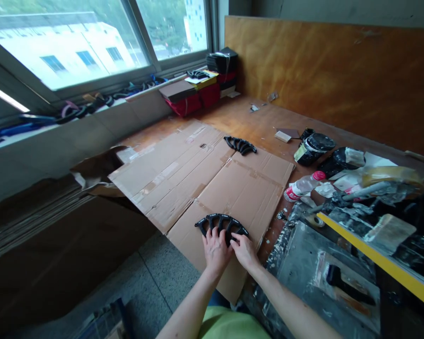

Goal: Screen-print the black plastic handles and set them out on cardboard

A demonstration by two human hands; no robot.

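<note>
On the near part of the flattened cardboard (247, 188) lies a row of black curved pieces (217, 220), set side by side in a fan with a scalloped outer edge. My left hand (216, 252) grips the middle of this row from the near side, fingers bent over it. At the right end, my right hand (245, 252) pinches the row between thumb and fingers. The fingertips partly hide the inner edge of the pieces. A similar group of black curved pieces (240, 145) rests farther back on the cardboard, apart from both hands.
To the right are a bottle with a red cap (304, 185), black-stained tubs (314, 148), a yellow-edged board (381, 259) and a black-handled tool (349, 285). Red and black stacks (198, 96) stand by the window. A wooden panel (332, 84) closes off the back.
</note>
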